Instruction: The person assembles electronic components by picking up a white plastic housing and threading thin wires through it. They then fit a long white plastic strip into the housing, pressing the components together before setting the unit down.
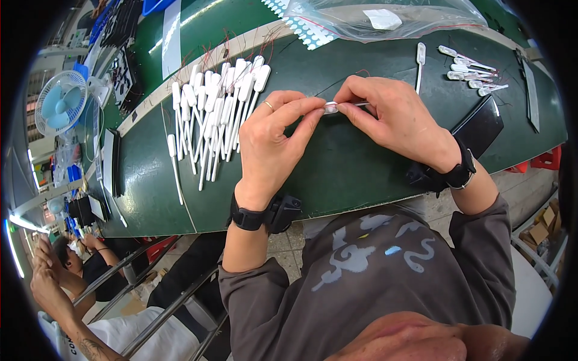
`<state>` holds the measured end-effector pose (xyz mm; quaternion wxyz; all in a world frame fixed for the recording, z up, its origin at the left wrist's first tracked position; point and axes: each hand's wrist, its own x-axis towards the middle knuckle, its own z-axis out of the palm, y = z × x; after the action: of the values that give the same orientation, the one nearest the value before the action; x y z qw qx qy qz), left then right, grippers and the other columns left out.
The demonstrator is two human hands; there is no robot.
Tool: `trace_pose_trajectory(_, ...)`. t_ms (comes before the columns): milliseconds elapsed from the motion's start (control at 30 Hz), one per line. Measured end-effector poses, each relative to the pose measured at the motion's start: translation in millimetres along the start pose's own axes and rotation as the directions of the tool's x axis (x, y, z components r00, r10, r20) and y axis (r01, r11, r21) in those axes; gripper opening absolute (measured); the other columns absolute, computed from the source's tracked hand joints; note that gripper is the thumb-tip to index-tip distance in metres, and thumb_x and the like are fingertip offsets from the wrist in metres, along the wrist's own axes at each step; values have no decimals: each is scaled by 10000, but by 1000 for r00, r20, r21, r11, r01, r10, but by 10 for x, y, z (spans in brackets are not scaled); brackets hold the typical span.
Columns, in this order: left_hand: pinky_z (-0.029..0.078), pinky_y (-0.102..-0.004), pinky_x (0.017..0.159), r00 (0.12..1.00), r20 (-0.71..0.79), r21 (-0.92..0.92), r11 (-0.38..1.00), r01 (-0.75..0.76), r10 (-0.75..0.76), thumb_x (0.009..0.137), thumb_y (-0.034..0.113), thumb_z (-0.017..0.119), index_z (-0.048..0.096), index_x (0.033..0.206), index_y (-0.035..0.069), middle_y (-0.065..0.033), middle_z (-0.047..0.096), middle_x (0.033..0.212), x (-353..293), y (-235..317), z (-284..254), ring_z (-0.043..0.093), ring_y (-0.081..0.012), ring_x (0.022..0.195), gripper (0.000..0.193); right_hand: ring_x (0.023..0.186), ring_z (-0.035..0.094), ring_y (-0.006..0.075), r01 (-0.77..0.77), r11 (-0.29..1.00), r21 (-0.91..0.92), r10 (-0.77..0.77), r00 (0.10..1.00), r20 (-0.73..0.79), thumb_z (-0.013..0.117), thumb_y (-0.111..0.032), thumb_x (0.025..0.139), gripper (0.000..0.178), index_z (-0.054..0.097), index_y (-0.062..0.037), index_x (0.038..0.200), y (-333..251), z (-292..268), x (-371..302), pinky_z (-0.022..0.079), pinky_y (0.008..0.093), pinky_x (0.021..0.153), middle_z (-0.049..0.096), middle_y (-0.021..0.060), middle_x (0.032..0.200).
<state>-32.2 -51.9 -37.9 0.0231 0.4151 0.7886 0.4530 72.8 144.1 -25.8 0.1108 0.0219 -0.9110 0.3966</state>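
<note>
Nearest me, past the black strap [248, 218] on my left wrist and the black watch [461, 174] on my right, both hands meet over the green bench [343, 174]. My left hand [269, 127] pinches one end of a small white plastic piece [330, 108] between thumb and forefinger; my right hand [400, 114] nips its other end likewise, a thin stem [362, 104] running out beneath. Both pinches are closed down on it, fingertips hiding its detail. I judge this one only partly worked. Right of me lie a black phone-like slab [481, 123], a lone long-stemmed stick [421, 55] and a small cluster of red-wired pieces [459, 76], perhaps left to do. Left, a big heap of white sticks [211, 103] may be done; I can't tell. Farthest sits a clear plastic bag [337, 18].
</note>
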Motion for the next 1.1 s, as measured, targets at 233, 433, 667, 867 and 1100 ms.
trace_pose_trajectory(233,279,-230,501,999,43,-35,999,34,-33,883,43,760,785,1012,68,33,668,793,-11,51,-5,359,-21,560,134,668,592,235,42,999,29,-43,999,9,668,-101,942,99,647,-26,1003,28,23,0,451,336,595,630,101,804)
trace_pose_trajectory(433,311,-260,492,981,64,-64,981,185,-181,864,60,755,758,962,56,-9,658,793,-20,124,-21,381,-69,525,99,654,577,218,17,999,32,-17,1000,17,684,-117,936,110,651,-30,995,-21,7,10,436,332,582,624,95,795)
trace_pose_trajectory(667,355,-274,493,980,57,-66,979,195,-191,853,57,752,727,933,46,-32,675,820,-35,144,3,434,-92,525,85,627,548,205,34,999,22,-34,999,1,700,-131,925,119,652,-36,978,6,42,11,418,327,562,606,84,767)
trace_pose_trajectory(867,379,-277,501,991,47,-35,992,124,-122,851,38,749,712,924,44,-36,666,825,-42,132,14,463,-107,536,82,608,525,184,12,1000,17,-12,1000,2,698,-112,913,100,645,-35,948,-38,25,17,409,322,548,576,73,736)
trace_pose_trajectory(1100,449,-280,533,996,49,-16,997,74,-73,845,16,747,707,928,45,-50,688,854,-36,118,17,569,-142,587,97,630,540,150,-34,998,60,34,999,-1,686,-90,912,84,646,-23,941,-26,33,3,431,298,568,585,67,742)
